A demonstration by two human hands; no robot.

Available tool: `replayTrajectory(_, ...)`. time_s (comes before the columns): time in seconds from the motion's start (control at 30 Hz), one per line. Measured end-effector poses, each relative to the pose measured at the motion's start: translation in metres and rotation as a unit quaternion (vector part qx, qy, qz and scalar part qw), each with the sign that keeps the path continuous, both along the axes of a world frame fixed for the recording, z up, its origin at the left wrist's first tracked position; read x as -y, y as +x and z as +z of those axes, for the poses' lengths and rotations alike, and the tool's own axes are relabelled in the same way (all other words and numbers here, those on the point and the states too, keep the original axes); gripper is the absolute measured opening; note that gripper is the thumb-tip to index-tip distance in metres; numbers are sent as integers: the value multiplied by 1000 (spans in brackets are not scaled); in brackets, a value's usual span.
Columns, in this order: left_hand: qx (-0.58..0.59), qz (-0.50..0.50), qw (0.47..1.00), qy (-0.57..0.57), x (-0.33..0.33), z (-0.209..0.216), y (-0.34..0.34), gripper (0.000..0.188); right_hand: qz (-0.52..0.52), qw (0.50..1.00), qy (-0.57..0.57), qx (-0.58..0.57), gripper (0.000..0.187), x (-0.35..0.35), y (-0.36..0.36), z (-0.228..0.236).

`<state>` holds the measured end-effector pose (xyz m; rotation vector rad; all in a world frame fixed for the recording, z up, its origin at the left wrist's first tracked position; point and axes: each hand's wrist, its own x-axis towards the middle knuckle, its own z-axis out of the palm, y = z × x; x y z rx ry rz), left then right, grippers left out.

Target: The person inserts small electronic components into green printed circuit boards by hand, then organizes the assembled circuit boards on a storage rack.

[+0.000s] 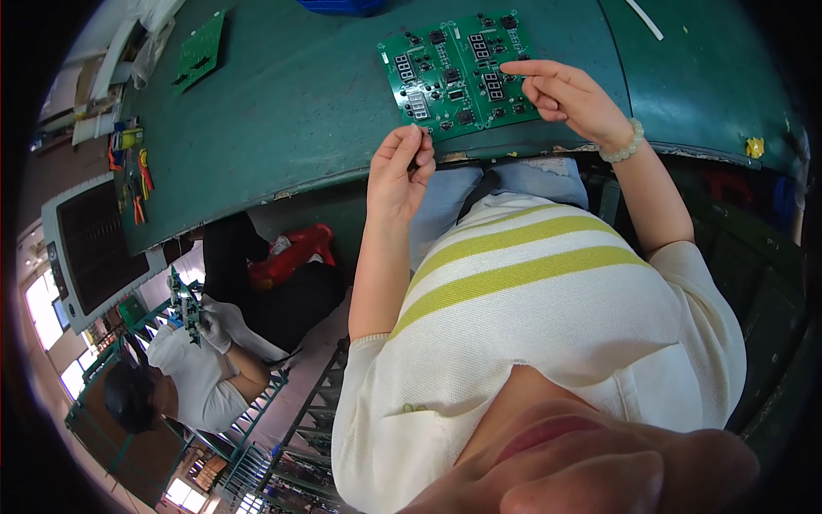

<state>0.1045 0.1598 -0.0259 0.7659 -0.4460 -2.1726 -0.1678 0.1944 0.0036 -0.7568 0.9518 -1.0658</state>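
A green circuit board panel [467, 111] lies on the green table, populated with several digit displays, black buttons and small parts. At its near left corner is my left hand [399, 171], with thumb and forefinger closed in a pinch on the board's edge. My right hand [565, 98] reaches over the right half of the panel. Its forefinger is stretched out, with the tip at a digit display [492, 85], and the other fingers are loosely curled with nothing in them. Whether that fingertip presses on the board, I cannot tell.
Another green circuit board [201, 53] lies at the far left of the table [291, 103]. Pliers and cutters [139, 176] are at the table's left edge. A blue container [342, 5] stands at the back. A co-worker [205, 360] with gloved hands holds boards at the left.
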Motion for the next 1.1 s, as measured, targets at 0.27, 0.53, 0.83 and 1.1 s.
replayTrajectory(0.27, 91, -1, 996, -11, 1, 11, -6, 13, -1, 996, -7, -88, 21, -16, -10, -17)
replayTrajectory(0.53, 329, 38, 934, -133, -1, 8, -15, 12, -32, 999, 20, 36, 26, -15, -10, -11)
replayTrajectory(0.83, 572, 21, 654, -494, 13, -5, -29, 9, -1, 996, -25, 86, 18, -21, -11, -22)
replayTrajectory(1.1, 588, -49, 543, -597, 21, 6, -21, 10, -109, 947, -153, -259, 12, -16, -3, -25)
